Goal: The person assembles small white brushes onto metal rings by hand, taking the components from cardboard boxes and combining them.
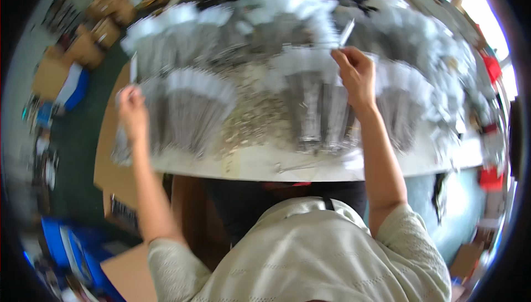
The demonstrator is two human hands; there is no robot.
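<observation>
Dozens of fanned grey bundles [193,114] cover the white table [265,163], mid-frame. Sorting appears underway. Right hand [354,75] pinches a thin strip [347,32], upper centre; left hand [131,111] clasps another strip [133,68]. Placing them needs steady aim.

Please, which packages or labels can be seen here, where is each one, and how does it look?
Bundles with white label tops: fanned in rows on the white table, grey below.
Single white slip in the right hand: raised, narrow.
Bundle at the left hand: table's left edge, blurred.
Brown cartons: floor, upper left.
Blue package: floor, left.
</observation>
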